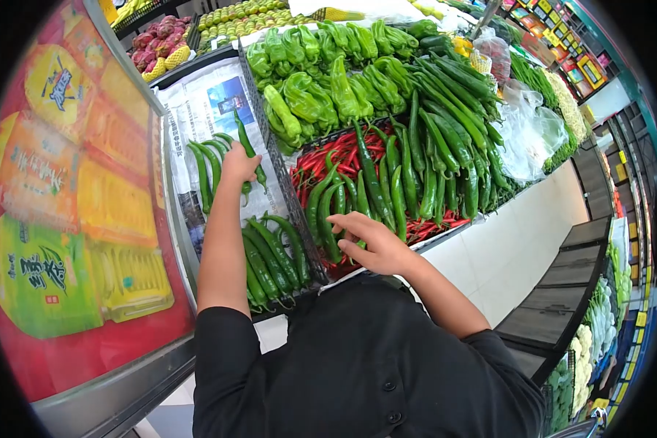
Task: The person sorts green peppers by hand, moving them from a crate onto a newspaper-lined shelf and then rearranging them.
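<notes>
My left hand (239,168) reaches into the newspaper-lined tray, its fingers closed round a long green chili pepper (247,140) that points away from me. Beside it, curved green chili peppers (203,171) lie on the newspaper (190,102). Closer to my body, a neat bundle of green chili peppers (270,255) fills the near end of the same tray. My right hand (376,244) hovers with bent, parted fingers by the long green peppers (328,212) that lie on red chilies (354,160). Nothing shows in its grasp, though its fingertips come close to one pepper.
A black divider (281,175) separates the two bins. Pale green peppers (310,98) and a large heap of dark green peppers (449,139) lie farther back. A plastic bag (529,131) sits to the right. A drinks-printed panel (80,190) borders the left side.
</notes>
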Available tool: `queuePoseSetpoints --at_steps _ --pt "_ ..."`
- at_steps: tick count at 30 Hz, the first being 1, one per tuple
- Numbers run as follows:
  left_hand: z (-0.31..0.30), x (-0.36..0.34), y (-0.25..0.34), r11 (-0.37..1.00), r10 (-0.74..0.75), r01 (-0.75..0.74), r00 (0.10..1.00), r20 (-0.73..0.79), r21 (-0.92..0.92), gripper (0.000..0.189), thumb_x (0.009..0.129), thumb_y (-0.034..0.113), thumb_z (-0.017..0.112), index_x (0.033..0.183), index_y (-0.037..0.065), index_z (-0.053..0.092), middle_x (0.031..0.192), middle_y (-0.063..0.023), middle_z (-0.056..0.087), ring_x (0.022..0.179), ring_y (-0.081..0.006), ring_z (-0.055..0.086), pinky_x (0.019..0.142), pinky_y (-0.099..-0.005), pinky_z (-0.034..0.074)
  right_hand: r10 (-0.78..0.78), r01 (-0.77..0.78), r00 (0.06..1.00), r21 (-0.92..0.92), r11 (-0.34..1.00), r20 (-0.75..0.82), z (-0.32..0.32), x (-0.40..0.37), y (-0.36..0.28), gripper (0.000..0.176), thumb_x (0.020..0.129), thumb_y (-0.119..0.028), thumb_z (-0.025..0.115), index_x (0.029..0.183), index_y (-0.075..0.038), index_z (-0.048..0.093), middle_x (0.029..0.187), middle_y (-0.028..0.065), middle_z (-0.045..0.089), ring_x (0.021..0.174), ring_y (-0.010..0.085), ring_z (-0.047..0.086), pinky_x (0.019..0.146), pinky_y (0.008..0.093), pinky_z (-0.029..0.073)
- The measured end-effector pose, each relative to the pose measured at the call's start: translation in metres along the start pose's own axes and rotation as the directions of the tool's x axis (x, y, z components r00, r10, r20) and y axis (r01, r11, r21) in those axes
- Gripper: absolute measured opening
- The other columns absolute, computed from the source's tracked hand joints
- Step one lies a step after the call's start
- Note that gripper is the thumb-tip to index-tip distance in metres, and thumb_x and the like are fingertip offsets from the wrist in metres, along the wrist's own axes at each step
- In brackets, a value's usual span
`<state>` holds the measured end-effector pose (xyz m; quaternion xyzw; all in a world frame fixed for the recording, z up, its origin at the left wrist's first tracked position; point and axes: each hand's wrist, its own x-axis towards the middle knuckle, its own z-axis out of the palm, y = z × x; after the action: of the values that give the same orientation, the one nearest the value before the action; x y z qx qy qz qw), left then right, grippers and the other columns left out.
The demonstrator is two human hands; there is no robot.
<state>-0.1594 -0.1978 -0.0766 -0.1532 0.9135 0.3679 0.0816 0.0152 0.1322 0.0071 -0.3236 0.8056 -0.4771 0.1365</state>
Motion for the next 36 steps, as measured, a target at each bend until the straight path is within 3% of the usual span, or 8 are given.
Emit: queuePoseSetpoints --at_steps 5,14,19,23,26,28,31,36 --pt "0.003 0.001 0.009 0.981 -0.029 0.029 1.0 -0.005 0.194 0.056 0.089 0.02 0.074 0.12 -0.014 0.042 0.08 -0.0224 0.072 0.068 -0.0318 0.074 0.071 -0.0403 0.06 0.038 -0.039 0.999 -0.007 0.999 -0.025 0.001 -0.005 0.002 0.045 0.097 -0.008 0.06 0.14 -0.003 0.052 0.113 0.0141 0.061 0.089 0.0253 0.063 0.084 0.0375 0.052" --pt "0.02 0.013 -0.004 0.961 0.014 -0.002 0.999 -0.04 0.276 0.055 0.084 0.017 0.077 0.121 -0.007 0.044 0.111 -0.0324 0.067 0.107 -0.0456 0.067 0.092 -0.0495 0.055 0.034 -0.035 0.999 -0.047 0.998 -0.02 0.003 -0.008 0.005 0.045 0.097 -0.01 0.06 0.141 -0.003 0.051 0.113 0.0136 0.061 0.09 0.0256 0.063 0.083 0.0369 0.052" --pt "0.025 0.023 -0.018 0.96 0.08 -0.059 0.995 -0.067 0.274 0.054 0.082 0.012 0.074 0.121 -0.007 0.042 0.108 -0.0341 0.067 0.105 -0.0489 0.066 0.091 -0.0511 0.054 0.061 -0.064 0.997 -0.063 0.996 -0.054 -0.015 -0.008 0.004 0.044 0.097 -0.013 0.061 0.139 -0.002 0.052 0.113 0.0152 0.062 0.09 0.0284 0.064 0.083 0.0379 0.052" --pt "0.02 0.014 -0.011 0.939 0.11 -0.074 0.99 -0.088 0.337 0.053 0.084 0.008 0.067 0.126 -0.007 0.037 0.106 -0.0343 0.067 0.102 -0.0497 0.066 0.088 -0.0525 0.054 -0.032 -0.053 0.927 -0.215 0.975 -0.374 -0.058 -0.003 0.021 0.044 0.091 -0.01 0.064 0.134 -0.002 0.057 0.108 0.0158 0.064 0.09 0.0271 0.064 0.083 0.0387 0.053" --pt "0.017 0.007 -0.009 0.931 0.135 -0.092 0.986 -0.096 0.354 0.058 0.085 0.011 0.068 0.128 -0.006 0.035 0.105 -0.0343 0.067 0.101 -0.0501 0.066 0.087 -0.054 0.053 -0.015 -0.239 0.71 -0.26 0.935 -0.704 -0.095 0.001 0.033 0.044 0.089 -0.005 0.065 0.133 -0.004 0.058 0.111 0.0141 0.063 0.094 0.025 0.064 0.078 0.0354 0.054" --pt "0.014 0.002 -0.007 0.935 0.137 -0.094 0.985 -0.102 0.343 0.058 0.085 0.013 0.07 0.129 -0.005 0.036 0.106 -0.0351 0.067 0.103 -0.0507 0.065 0.087 -0.0547 0.053 -0.123 -0.392 0.609 -0.432 0.812 -0.784 -0.119 -0.001 0.039 0.05 0.087 -0.008 0.067 0.136 -0.004 0.054 0.115 0.0174 0.06 0.103 0.0323 0.061 0.089 0.0413 0.051" --pt "0.016 0.0 -0.012 0.981 0.166 -0.138 0.963 -0.212 0.138 0.055 0.087 0.017 0.071 0.129 -0.002 0.041 0.096 -0.0264 0.069 0.091 -0.0434 0.069 0.079 -0.0493 0.053 -0.153 -0.525 0.569 -0.501 0.688 -0.808 -0.138 -0.008 0.045 0.054 0.083 -0.014 0.069 0.134 -0.001 0.053 0.122 0.0229 0.055 0.115 0.0413 0.051 0.101 0.0487 0.043" --pt "0.004 -0.062 0.023 0.899 0.194 -0.327 0.893 -0.407 -0.291 0.038 0.093 0.015 0.068 0.126 0.002 0.052 0.073 -0.0039 0.056 0.065 -0.0149 0.054 0.063 -0.0333 0.045 -0.176 -0.593 0.508 -0.49 0.639 -0.843 -0.145 -0.025 0.058 0.051 0.083 -0.013 0.069 0.13 0.0 0.054 0.121 0.0241 0.055 0.113 0.0416 0.05 0.101 0.0499 0.042"
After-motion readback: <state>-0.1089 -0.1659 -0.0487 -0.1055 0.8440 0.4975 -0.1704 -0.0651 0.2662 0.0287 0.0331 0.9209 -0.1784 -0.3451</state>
